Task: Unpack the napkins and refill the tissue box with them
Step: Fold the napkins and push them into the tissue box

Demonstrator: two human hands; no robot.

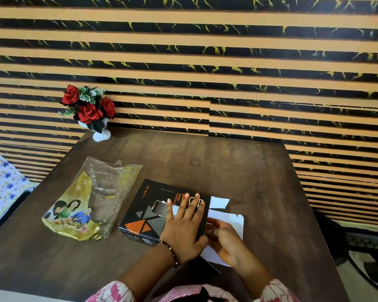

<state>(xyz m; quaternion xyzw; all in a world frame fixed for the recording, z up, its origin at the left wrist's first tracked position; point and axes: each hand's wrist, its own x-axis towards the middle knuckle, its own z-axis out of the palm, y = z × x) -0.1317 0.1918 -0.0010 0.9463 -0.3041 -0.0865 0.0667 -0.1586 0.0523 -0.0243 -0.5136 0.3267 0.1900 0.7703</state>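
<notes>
A black tissue box (pixel 144 214) with orange and grey triangles lies flat near the table's front, a torn slot in its top. My left hand (pixel 183 223) rests flat on the box lid, fingers spread. At the box's right end, white flaps (pixel 227 212) stand open. My right hand (pixel 225 240) is at that open end with fingers curled over white material; it is too blurred to tell napkins from flap. The empty clear and gold napkin wrapper (pixel 87 203) lies crumpled to the left of the box.
A white vase of red roses (pixel 90 110) stands at the back left corner of the dark wooden table (pixel 238 166). A striped wall rises right behind the table. A blue-flowered cloth (pixel 2 184) lies off the left edge.
</notes>
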